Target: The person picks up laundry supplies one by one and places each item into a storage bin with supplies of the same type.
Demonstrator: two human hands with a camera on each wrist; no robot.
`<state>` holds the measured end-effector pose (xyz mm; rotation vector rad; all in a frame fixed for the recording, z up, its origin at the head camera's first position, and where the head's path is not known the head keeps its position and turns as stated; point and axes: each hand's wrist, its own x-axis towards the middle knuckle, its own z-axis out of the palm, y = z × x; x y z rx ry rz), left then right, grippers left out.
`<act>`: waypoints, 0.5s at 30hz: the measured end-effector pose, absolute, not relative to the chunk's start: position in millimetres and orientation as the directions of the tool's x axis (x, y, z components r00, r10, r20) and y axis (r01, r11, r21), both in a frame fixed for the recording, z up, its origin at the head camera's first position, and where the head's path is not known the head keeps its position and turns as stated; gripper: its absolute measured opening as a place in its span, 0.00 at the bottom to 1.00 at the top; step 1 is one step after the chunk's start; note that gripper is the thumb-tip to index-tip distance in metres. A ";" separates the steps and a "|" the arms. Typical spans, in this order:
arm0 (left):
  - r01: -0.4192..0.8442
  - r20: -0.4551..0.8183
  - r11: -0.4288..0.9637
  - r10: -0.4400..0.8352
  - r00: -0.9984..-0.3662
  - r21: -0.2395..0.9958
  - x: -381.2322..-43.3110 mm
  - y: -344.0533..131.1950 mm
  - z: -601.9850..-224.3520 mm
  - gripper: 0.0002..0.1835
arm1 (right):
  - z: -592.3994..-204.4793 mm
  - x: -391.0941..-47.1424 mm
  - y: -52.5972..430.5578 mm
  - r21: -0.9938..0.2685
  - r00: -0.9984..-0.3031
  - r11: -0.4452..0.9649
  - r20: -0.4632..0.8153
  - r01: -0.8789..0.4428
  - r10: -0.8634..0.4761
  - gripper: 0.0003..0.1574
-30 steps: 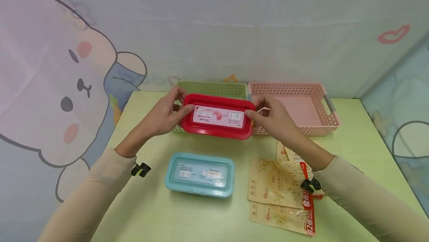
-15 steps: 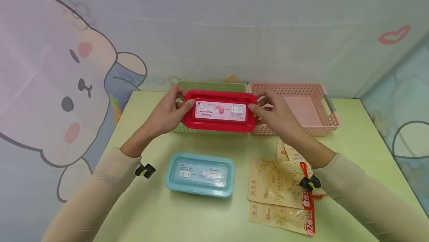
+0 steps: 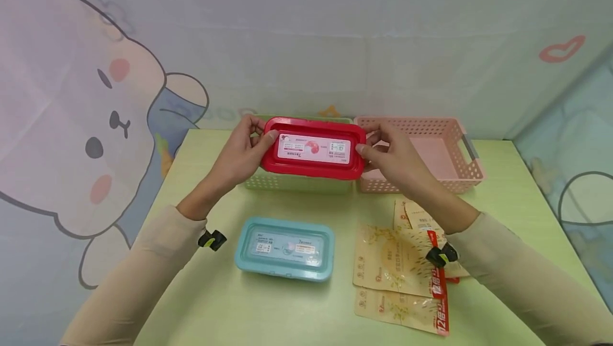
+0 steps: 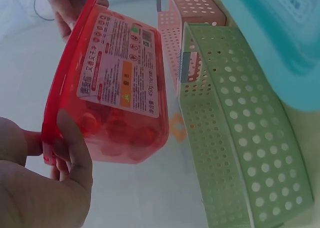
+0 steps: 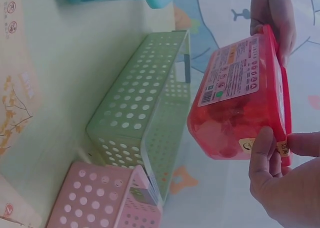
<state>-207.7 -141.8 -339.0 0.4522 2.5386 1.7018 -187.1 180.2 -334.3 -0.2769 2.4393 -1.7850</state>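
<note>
Both hands hold a red plastic box (image 3: 313, 167) by its short ends, thumbs on the lid. My left hand (image 3: 244, 149) grips one end, my right hand (image 3: 390, 151) the other. The box hangs above the green basket (image 3: 297, 183), hiding much of it in the head view. Through its translucent side in the left wrist view, round pieces show behind a printed label (image 4: 122, 62). A light blue lidded box (image 3: 284, 250) of similar shape lies on the table in front of the green basket.
Beside the green basket stands a pink basket (image 3: 431, 154) with a grey handle. Several yellow and red flat packets (image 3: 397, 261) lie stacked at the right of the table (image 3: 201, 303). Behind the baskets hangs a printed cloth (image 3: 306, 42).
Both hands have raised the red box and shifted it slightly away, further over the green basket. The blue box, packets and baskets have stayed in place.
</note>
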 end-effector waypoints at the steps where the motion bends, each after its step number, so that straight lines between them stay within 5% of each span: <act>1: 0.212 0.122 0.359 0.258 -0.958 0.909 -208.3 -141.0 -339.9 0.19 | -333.9 -188.0 179.7 -0.951 -0.978 0.297 0.024 -0.086 -0.207 0.26; 15: 0.198 0.125 0.428 0.194 -0.973 0.882 -216.2 -129.6 -334.4 0.21 | -333.8 -207.2 178.1 -0.953 -0.988 0.296 0.014 -0.059 -0.152 0.25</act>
